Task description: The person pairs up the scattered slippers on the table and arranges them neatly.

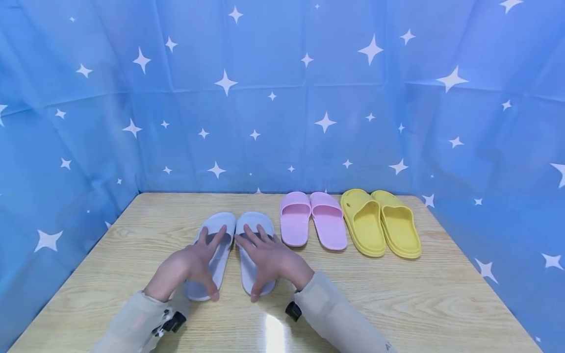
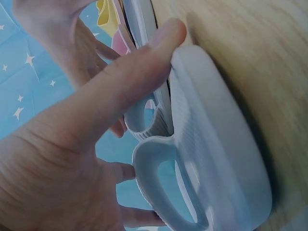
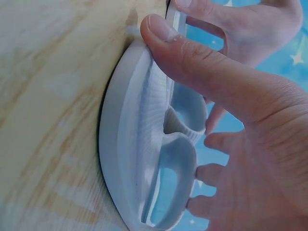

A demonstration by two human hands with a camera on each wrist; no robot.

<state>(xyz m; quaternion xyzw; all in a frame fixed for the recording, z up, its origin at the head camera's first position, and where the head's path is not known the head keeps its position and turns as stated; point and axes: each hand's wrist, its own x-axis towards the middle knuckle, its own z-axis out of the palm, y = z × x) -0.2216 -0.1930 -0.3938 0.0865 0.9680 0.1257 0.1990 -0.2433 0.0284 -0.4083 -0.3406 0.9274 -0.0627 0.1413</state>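
Observation:
Two pale grey slippers lie side by side on the wooden table, toes toward the back. Over the left slipper [image 1: 219, 220] spreads my left hand [image 1: 190, 263], its fingertips at the strap and its thumb by the heel end. My right hand [image 1: 274, 260] spans the right slipper [image 1: 253, 218] in the same way, fingers straight and apart. In the left wrist view the thumb [image 2: 139, 62] rests at the end of the sole [image 2: 226, 159]. The right wrist view shows the other thumb [image 3: 187, 55] at the heel, with fingertips along the strap [image 3: 185, 159].
To the right of the grey pair stand pink slippers [image 1: 295, 228], then yellow slippers [image 1: 368, 228], both near the table's back edge. Blue star-patterned cloth [image 1: 282, 113] hangs behind and at both sides of the wooden table [image 1: 397, 304].

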